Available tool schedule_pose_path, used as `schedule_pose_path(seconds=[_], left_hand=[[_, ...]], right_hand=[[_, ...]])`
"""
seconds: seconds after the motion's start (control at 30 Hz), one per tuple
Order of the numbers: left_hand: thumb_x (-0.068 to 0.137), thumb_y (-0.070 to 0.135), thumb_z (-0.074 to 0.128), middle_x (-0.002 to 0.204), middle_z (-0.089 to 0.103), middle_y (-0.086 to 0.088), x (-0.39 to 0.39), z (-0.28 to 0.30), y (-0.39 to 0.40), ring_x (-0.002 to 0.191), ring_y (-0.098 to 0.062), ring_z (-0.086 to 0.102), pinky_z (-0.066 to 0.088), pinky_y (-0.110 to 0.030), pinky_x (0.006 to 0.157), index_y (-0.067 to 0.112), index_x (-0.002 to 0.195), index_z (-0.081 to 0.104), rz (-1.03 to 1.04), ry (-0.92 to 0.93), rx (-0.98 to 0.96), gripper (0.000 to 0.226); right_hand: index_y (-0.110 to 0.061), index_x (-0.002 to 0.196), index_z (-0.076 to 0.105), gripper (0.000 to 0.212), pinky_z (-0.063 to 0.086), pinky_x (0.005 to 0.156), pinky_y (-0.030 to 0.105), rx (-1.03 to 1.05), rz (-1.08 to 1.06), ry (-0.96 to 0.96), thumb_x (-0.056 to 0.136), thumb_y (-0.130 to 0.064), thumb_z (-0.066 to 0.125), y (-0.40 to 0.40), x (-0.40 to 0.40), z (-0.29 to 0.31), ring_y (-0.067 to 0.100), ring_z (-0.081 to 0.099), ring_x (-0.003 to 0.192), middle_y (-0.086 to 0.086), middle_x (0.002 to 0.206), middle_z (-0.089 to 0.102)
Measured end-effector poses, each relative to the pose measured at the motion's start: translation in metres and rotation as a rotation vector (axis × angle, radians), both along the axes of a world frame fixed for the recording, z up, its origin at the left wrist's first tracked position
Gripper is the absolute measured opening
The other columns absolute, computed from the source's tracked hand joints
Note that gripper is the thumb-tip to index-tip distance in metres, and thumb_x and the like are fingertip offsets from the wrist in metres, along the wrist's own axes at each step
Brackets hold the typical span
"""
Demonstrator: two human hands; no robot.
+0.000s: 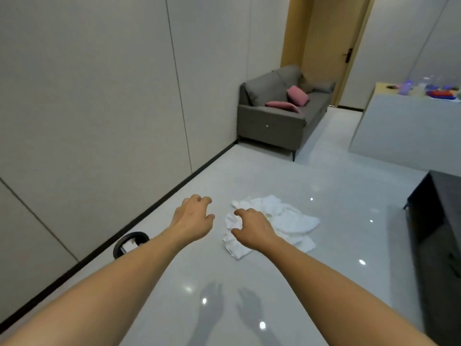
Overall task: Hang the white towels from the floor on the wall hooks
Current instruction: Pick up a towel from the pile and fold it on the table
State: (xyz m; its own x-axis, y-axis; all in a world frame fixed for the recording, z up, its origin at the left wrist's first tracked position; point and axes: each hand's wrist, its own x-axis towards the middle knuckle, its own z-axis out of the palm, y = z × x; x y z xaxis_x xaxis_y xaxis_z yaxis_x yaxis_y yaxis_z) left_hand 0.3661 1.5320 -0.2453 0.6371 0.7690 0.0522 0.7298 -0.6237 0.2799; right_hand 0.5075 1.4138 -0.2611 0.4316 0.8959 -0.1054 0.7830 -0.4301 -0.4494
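While both arms reach forward over the floor (pixel 287 176), my left hand (pixel 193 216) and right hand (pixel 252 227) hang with fingers loosely curled, grasping nothing. White towels (pixel 287 221) lie crumpled on the glossy tiles, partly behind my right hand. Black ring-shaped object (pixel 131 243) sits by the wall (pixel 99 108); grey sofa (pixel 282 111) beyond.
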Motion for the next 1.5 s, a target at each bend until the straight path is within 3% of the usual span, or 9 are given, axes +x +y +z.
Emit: schedule_pose_path(seconds=[0.33, 0.7, 1.0, 1.27, 1.5], left_hand=[[0.092, 0.036, 0.049, 0.124, 0.049, -0.004, 0.191, -0.11, 0.046, 0.109, -0.026, 0.048, 0.046, -0.039, 0.087, 0.021, 0.132, 0.046, -0.227, 0.149, -0.152, 0.043], [0.093, 0.035, 0.05, 0.132, 0.047, -0.007, 0.326, -0.211, 0.119, 0.117, -0.028, 0.047, 0.046, -0.04, 0.092, 0.019, 0.138, 0.045, -0.078, 0.321, -0.4, 0.047], [0.091, 0.032, 0.056, 0.126, 0.051, -0.011, 0.355, -0.283, 0.211, 0.114, -0.029, 0.051, 0.044, -0.036, 0.093, 0.016, 0.132, 0.051, 0.055, 0.33, -0.564, 0.044], [0.092, 0.03, 0.056, 0.127, 0.05, -0.014, 0.368, -0.372, 0.368, 0.115, -0.031, 0.051, 0.039, -0.031, 0.091, 0.016, 0.133, 0.051, 0.05, 0.296, -0.672, 0.044], [0.09, 0.03, 0.056, 0.126, 0.053, -0.015, 0.375, -0.468, 0.435, 0.111, -0.031, 0.055, 0.041, -0.031, 0.09, 0.014, 0.131, 0.053, 0.129, 0.428, -0.795, 0.044]], right_hand=[[-0.018, 0.138, 0.051, 0.055, 0.045, 0.096, 0.032, -0.156, -0.251, 0.18, 0.087, -0.035, 0.062, 0.01, 0.184, -0.123, 0.023, 0.052, 0.125, 0.005, 0.137, 0.054], [-0.017, 0.138, 0.052, 0.054, 0.04, 0.098, 0.028, -0.419, -0.243, 0.39, 0.088, -0.037, 0.061, 0.084, 0.338, -0.237, 0.021, 0.05, 0.125, 0.004, 0.136, 0.056], [-0.017, 0.133, 0.057, 0.05, 0.043, 0.094, 0.027, -0.535, -0.229, 0.496, 0.087, -0.036, 0.063, 0.185, 0.376, -0.299, 0.018, 0.055, 0.12, 0.004, 0.13, 0.061], [-0.016, 0.129, 0.06, 0.047, 0.043, 0.088, 0.024, -0.621, -0.364, 0.55, 0.087, -0.037, 0.065, 0.306, 0.381, -0.366, 0.019, 0.059, 0.112, 0.004, 0.124, 0.063], [-0.015, 0.12, 0.065, 0.039, 0.041, 0.088, 0.023, -0.668, -0.412, 0.648, 0.085, -0.033, 0.068, 0.39, 0.401, -0.461, 0.02, 0.061, 0.107, 0.005, 0.107, 0.07]])
